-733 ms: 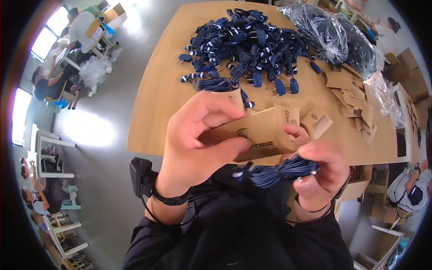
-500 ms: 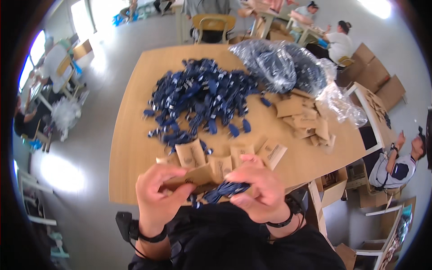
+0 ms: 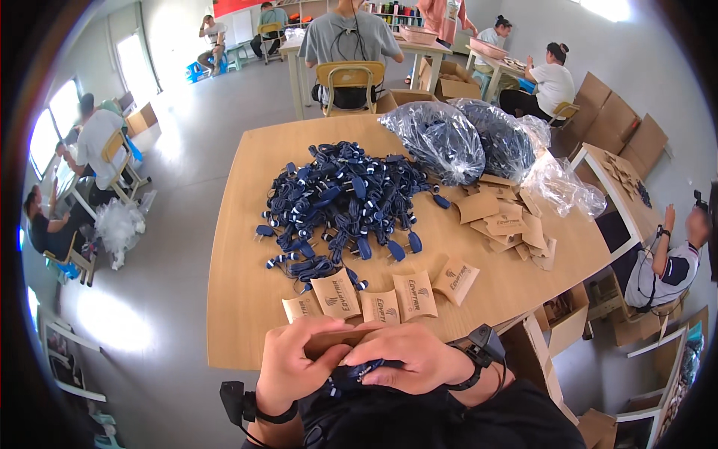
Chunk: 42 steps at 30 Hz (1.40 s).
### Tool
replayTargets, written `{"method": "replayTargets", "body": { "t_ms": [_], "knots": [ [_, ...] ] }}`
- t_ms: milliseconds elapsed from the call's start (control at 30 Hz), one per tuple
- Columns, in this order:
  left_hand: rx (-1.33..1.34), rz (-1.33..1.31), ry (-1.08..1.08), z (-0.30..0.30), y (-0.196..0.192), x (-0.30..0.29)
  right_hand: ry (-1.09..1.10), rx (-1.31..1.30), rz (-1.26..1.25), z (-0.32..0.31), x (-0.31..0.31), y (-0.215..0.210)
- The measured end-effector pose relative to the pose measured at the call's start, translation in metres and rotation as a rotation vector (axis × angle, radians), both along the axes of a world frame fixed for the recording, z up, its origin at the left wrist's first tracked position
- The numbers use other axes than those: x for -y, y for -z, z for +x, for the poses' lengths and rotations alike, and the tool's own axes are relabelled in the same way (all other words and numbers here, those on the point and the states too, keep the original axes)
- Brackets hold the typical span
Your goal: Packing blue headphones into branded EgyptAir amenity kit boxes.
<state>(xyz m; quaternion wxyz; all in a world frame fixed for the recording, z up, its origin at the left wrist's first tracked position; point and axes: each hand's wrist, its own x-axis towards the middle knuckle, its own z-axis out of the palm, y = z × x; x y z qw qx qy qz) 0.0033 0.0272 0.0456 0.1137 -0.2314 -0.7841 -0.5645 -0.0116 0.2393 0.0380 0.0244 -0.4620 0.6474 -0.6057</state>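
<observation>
My left hand (image 3: pixel 292 363) grips a brown cardboard pillow box (image 3: pixel 327 341) at the table's near edge, thumb and fingers on either side. Pressed up against it, my right hand (image 3: pixel 411 358) is closed on a bundle of dark blue corded earphones (image 3: pixel 363 369). The bundle is at the box's end; how far it reaches inside is hidden by my fingers. Just beyond my hands, several pillow boxes (image 3: pixel 416 295) lie in a loose row. Behind them spreads a large heap of dark blue earphones (image 3: pixel 336 202) with two-pin plugs.
On the table's right lies a pile of brown flat boxes (image 3: pixel 516 224). Clear plastic bags (image 3: pixel 434 142) of dark blue goods rest at the far right corner. An open carton (image 3: pixel 565 314) stands below the right edge. Other people sit at tables around the room.
My hands have come together, bringing the earphone bundle from beside the box to its end. The view has tilted up, showing more of the room.
</observation>
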Motion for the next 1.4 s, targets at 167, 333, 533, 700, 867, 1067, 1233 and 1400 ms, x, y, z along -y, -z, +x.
{"method": "replayTargets", "body": {
  "t_ms": [167, 333, 533, 700, 867, 1067, 1233, 1400],
  "knots": [
    [0.123, 0.246, -0.069, 0.006, 0.008, -0.008, 0.070, 0.111, -0.060, 0.006, -0.001, 0.000],
    [0.133, 0.598, -0.147, 0.016, 0.012, -0.022, 0.175, 0.163, -0.290, 0.012, 0.003, 0.006],
    [0.388, 0.599, 0.291, 0.014, 0.020, -0.017, 0.115, 0.249, -0.501, 0.022, 0.015, 0.016],
    [0.606, 0.889, 0.342, 0.016, 0.016, -0.023, 0.065, 0.135, -0.376, 0.020, 0.018, 0.015],
    [0.482, 0.747, 0.422, 0.008, 0.029, -0.009, -0.029, 0.078, -0.182, 0.011, 0.021, 0.013],
    [0.290, 0.648, 0.383, -0.001, 0.028, -0.005, -0.077, -0.016, 0.087, 0.007, 0.015, 0.006],
    [0.157, 0.496, 0.171, -0.002, 0.031, 0.007, -0.022, -0.144, 0.174, 0.002, 0.002, -0.016],
    [0.111, 0.123, 0.177, -0.001, 0.019, 0.006, 0.148, -0.209, -0.006, -0.001, -0.015, -0.037]
  ]
}}
